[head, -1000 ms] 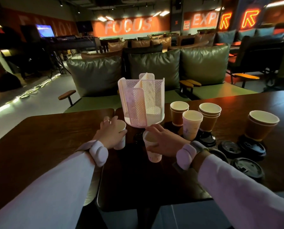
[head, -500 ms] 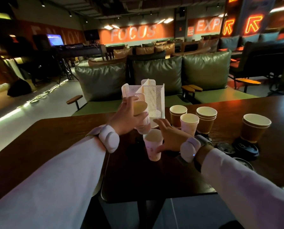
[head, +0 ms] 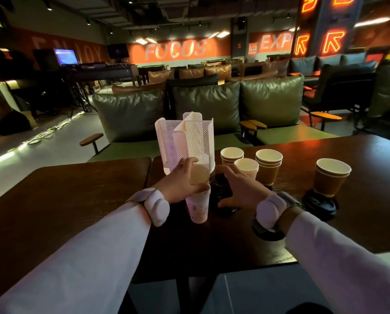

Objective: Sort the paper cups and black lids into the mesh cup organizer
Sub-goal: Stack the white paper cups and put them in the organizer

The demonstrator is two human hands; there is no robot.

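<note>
The white mesh cup organizer (head: 185, 139) stands upright at the table's far edge. My left hand (head: 178, 186) is shut on a pale paper cup (head: 199, 175), tilted with one round tan end towards me. It is held right over a white patterned cup (head: 198, 208) that stands on the table. My right hand (head: 241, 189) hovers with fingers spread over black lids (head: 222, 192) just right of that cup and holds nothing. Another white cup (head: 246, 167) stands beyond my right hand.
Brown cup stacks stand to the right: one (head: 232, 155) near the organizer, one (head: 268, 165) behind the white cup, one (head: 331, 177) further right on black lids (head: 321, 205). The dark table (head: 76, 200) has a seam in the middle. Green sofa cushions (head: 203, 105) lie behind it.
My left hand lifted its cup from the table and carried it right, over the patterned cup. My right hand let go of the patterned cup and shifted right over the lids.
</note>
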